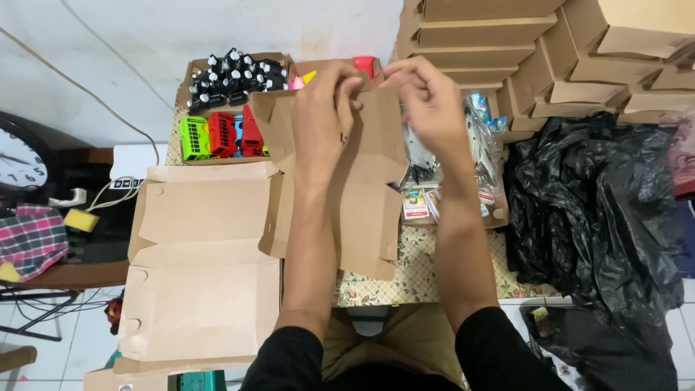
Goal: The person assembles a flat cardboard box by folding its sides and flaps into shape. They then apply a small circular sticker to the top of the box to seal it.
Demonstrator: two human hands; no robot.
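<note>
I hold a flat brown cardboard box blank (369, 195) up over the table, tilted toward me. My left hand (322, 116) grips its upper left part, fingers curled over the top flap. At the top right corner, my right hand (427, 98) pinches the top edge. The blank's lower flaps hang near the table's front edge. A stack of more unfolded cardboard blanks (203, 268) lies flat to the left of my left forearm.
Behind the blank sits an open box with toy buses in green, red and blue (221, 136) and small black toys (235, 76). Packets in clear bags (478, 145) lie right. Folded cardboard boxes (550, 51) are stacked far right, above black plastic bags (594, 210). A wall clock (22, 163) is at left.
</note>
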